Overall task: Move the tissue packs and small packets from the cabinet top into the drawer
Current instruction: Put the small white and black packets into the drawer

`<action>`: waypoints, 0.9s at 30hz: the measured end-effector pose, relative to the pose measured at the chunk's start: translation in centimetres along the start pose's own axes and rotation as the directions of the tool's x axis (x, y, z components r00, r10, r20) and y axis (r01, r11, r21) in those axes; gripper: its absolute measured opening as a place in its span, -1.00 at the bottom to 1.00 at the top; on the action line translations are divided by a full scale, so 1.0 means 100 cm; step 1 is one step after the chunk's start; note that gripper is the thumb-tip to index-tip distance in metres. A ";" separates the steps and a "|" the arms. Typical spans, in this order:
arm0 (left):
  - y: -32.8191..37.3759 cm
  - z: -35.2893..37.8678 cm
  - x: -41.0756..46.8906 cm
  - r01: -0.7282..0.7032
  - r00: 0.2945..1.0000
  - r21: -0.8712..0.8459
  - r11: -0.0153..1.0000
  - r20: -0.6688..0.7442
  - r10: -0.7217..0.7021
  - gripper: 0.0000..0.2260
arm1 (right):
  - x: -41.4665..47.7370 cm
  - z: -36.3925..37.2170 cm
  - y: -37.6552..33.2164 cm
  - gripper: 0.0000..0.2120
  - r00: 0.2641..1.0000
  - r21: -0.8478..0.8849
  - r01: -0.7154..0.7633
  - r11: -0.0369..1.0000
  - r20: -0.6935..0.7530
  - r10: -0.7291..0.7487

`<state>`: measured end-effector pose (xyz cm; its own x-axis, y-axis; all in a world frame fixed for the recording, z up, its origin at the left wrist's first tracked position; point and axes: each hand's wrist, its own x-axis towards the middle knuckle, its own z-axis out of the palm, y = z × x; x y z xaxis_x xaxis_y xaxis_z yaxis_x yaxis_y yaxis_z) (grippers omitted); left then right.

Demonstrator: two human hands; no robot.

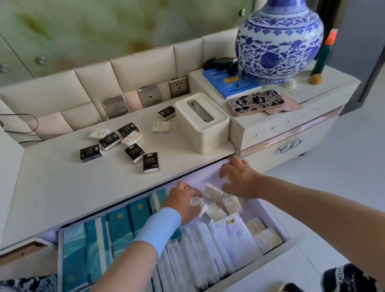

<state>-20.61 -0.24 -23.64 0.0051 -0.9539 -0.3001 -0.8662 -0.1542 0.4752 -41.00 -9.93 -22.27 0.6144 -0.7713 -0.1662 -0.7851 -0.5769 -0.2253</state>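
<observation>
The drawer (293, 242) stands pulled out below the cabinet top (70, 185). It holds teal tissue packs (120, 230), white packs (199, 251) and small cream packets (220, 200) at its back right. My left hand (185, 201) is inside the drawer and grips a small white packet (198, 204). My right hand (239, 176) reaches over the back right corner, fingers spread, touching the cream packets. On the cabinet top lie several black tissue packs (150, 162) and small pale packets (161, 127).
A cream tissue box (204, 125) stands on the cabinet top at the right. Beyond it, on a raised cabinet, are a patterned phone (256, 102), a blue book (235, 84) and a large blue-and-white vase (278, 35). Wall sockets (179, 87) line the padded back.
</observation>
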 end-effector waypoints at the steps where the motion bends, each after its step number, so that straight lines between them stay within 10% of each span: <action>1: 0.005 0.003 0.000 0.014 1.000 -0.018 1.000 0.008 -0.014 -0.75 | -0.004 0.000 0.005 -0.55 0.996 -0.002 -0.059 0.998 0.060 0.059; 8: 0.032 0.037 0.000 0.109 0.992 -0.033 0.993 0.064 -0.107 -0.74 | -0.044 0.012 0.038 -0.63 0.892 -0.055 0.050 0.997 0.451 -0.020; 20: 0.054 0.044 -0.014 0.046 0.999 -0.116 0.992 0.013 -0.044 -0.35 | -0.065 0.033 0.019 -0.57 0.903 -0.537 0.266 0.800 0.429 -0.012; 24: 0.070 0.050 -0.012 0.019 0.998 -0.230 0.973 0.068 -0.003 -0.28 | -0.055 0.001 0.008 -0.71 0.886 0.125 -0.196 0.973 0.447 0.121; 27: 0.087 0.052 -0.010 0.011 0.999 -0.372 0.928 0.050 0.009 -0.43 | -0.067 -0.014 0.011 -0.76 0.822 0.734 -0.515 0.443 0.570 0.012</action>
<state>-30.78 0.72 -23.53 -0.0273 -0.9410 -0.3373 -0.6178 -0.2494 0.7458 -46.07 -5.74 -20.09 0.5401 -0.4874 -0.6862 -0.6072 0.3389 -0.7186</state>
